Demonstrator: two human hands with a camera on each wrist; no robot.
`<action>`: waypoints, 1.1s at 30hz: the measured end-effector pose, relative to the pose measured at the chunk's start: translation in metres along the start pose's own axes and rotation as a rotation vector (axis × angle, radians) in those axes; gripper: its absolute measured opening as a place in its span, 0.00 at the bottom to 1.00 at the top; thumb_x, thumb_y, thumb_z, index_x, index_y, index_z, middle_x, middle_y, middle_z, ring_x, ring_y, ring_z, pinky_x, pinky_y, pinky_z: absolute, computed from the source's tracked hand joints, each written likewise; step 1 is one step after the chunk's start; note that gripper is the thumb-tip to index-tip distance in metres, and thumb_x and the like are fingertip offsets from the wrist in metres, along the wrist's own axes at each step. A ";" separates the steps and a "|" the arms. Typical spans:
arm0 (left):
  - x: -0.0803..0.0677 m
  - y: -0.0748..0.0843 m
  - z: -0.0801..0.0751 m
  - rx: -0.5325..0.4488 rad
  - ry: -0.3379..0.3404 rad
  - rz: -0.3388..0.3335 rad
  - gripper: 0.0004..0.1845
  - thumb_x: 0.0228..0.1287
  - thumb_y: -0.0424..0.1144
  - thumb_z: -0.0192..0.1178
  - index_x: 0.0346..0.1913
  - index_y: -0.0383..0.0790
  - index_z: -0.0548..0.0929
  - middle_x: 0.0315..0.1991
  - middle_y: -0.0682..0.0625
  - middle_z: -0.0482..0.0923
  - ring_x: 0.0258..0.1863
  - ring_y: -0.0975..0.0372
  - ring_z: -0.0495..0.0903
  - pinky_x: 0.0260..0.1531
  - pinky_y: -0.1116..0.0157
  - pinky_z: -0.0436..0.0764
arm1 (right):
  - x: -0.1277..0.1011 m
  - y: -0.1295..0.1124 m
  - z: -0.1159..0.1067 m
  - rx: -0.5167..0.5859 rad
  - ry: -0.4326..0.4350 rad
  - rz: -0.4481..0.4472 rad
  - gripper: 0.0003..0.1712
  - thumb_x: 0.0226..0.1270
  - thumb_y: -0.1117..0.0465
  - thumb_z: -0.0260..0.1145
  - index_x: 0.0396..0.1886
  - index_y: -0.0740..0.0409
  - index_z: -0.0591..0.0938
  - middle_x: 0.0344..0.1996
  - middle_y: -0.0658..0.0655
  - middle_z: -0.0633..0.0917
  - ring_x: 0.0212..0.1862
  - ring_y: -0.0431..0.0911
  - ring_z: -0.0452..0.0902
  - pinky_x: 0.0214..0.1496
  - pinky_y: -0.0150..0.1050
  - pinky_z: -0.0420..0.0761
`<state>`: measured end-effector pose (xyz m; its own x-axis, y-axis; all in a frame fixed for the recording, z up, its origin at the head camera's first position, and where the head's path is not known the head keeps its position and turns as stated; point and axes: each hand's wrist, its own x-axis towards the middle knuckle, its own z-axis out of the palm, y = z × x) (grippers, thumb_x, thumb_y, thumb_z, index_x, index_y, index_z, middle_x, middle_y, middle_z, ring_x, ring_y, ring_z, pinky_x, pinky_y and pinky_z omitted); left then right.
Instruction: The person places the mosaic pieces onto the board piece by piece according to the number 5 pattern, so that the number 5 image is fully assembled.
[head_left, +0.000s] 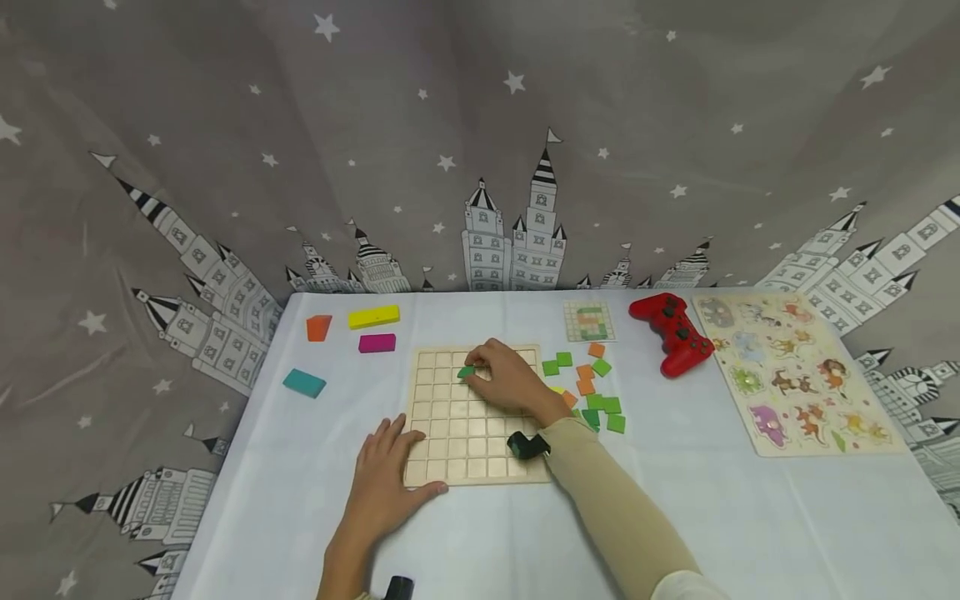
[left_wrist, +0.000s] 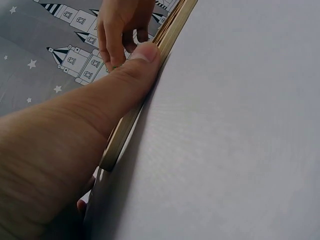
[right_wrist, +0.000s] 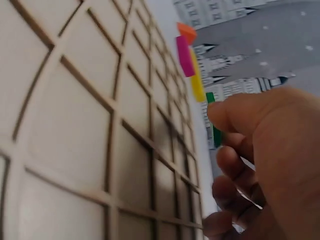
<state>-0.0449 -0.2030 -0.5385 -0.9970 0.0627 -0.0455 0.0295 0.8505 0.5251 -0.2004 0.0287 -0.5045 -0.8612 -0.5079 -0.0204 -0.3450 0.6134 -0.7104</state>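
A wooden grid board (head_left: 457, 433) lies on the white table. My right hand (head_left: 504, 377) hovers over its upper middle and pinches a small green square tile (head_left: 467, 372) at the fingertips. The right wrist view shows that green tile (right_wrist: 214, 122) edge-on between thumb and fingers, above the grid board (right_wrist: 75, 125). My left hand (head_left: 386, 483) lies flat at the board's near left corner with straight fingers. In the left wrist view its thumb (left_wrist: 115, 85) presses against the board's edge (left_wrist: 165, 42).
Loose green and orange tiles (head_left: 592, 387) lie right of the board, below a pattern card (head_left: 589, 321). A red game controller (head_left: 672, 332) and an animal puzzle (head_left: 795, 371) sit at right. Orange (head_left: 318, 327), yellow (head_left: 373, 317), magenta (head_left: 377, 342) and teal (head_left: 304, 382) blocks lie at left.
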 end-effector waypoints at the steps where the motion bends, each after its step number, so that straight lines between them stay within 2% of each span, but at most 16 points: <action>1: 0.000 0.000 -0.001 0.001 -0.004 -0.002 0.46 0.45 0.69 0.74 0.65 0.48 0.75 0.79 0.39 0.58 0.81 0.41 0.49 0.78 0.37 0.48 | 0.003 0.000 0.003 -0.021 -0.005 0.003 0.15 0.74 0.48 0.63 0.54 0.46 0.82 0.50 0.48 0.79 0.54 0.44 0.77 0.63 0.43 0.80; 8: -0.001 0.000 -0.002 -0.006 0.004 -0.006 0.46 0.46 0.68 0.74 0.65 0.48 0.75 0.79 0.39 0.58 0.81 0.41 0.49 0.78 0.37 0.48 | 0.015 -0.003 0.018 -0.131 0.003 0.013 0.14 0.75 0.49 0.63 0.55 0.47 0.83 0.50 0.50 0.80 0.54 0.46 0.77 0.62 0.43 0.80; 14: -0.004 -0.002 0.001 -0.020 0.007 -0.007 0.47 0.45 0.70 0.74 0.65 0.48 0.75 0.79 0.40 0.58 0.81 0.41 0.49 0.77 0.36 0.48 | 0.017 -0.006 0.024 -0.205 0.002 0.044 0.13 0.76 0.51 0.61 0.53 0.46 0.85 0.51 0.51 0.80 0.55 0.48 0.77 0.60 0.44 0.81; 25: -0.003 0.000 -0.002 -0.010 -0.004 -0.025 0.47 0.44 0.71 0.74 0.65 0.50 0.75 0.80 0.40 0.58 0.81 0.42 0.49 0.78 0.37 0.48 | 0.013 -0.004 0.025 -0.147 0.037 0.046 0.15 0.77 0.51 0.62 0.54 0.49 0.86 0.53 0.52 0.81 0.58 0.50 0.78 0.65 0.46 0.80; 33: -0.002 0.001 -0.002 -0.011 0.009 -0.013 0.46 0.44 0.68 0.76 0.64 0.48 0.76 0.79 0.40 0.59 0.81 0.42 0.49 0.77 0.36 0.49 | 0.010 -0.001 0.023 -0.123 0.057 0.056 0.16 0.75 0.51 0.64 0.56 0.49 0.86 0.56 0.52 0.83 0.60 0.50 0.78 0.67 0.46 0.79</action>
<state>-0.0426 -0.2031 -0.5363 -0.9979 0.0468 -0.0450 0.0156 0.8456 0.5337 -0.1999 0.0090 -0.5201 -0.8990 -0.4377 -0.0150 -0.3358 0.7108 -0.6180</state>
